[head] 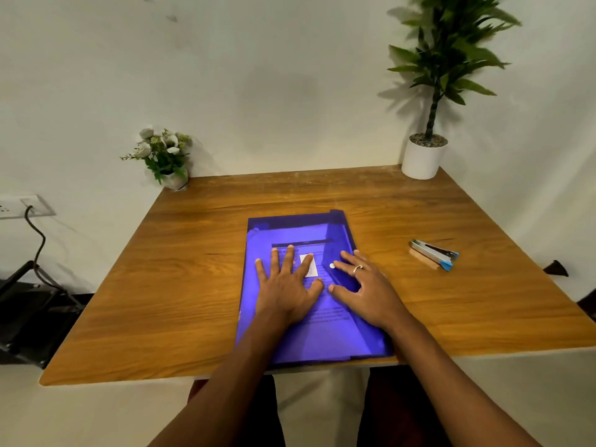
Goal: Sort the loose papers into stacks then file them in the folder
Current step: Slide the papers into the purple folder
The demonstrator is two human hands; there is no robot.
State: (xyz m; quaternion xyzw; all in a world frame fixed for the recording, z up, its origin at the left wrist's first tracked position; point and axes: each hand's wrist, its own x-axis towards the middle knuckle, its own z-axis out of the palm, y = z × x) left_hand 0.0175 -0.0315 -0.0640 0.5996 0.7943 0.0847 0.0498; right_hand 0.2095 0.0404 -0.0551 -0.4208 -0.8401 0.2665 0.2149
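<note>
Papers (324, 312) inside folder (274, 345); closing step. Left hand (285, 287) flat, spread, pressing folder. Right hand (366, 287) open, fingertips on flap (342, 245) by snap button (332, 266). Next: likely press button shut.

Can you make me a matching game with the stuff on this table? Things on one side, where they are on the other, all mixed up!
Things:
1. blue folder
2. stapler
3. tall plant
4. flowers

Places:
A. back right corner of the table
B. under the left hand and right hand
C. back left corner
D. lying alone on the right side

Pairs: 1-B, 2-D, 3-A, 4-C
</note>
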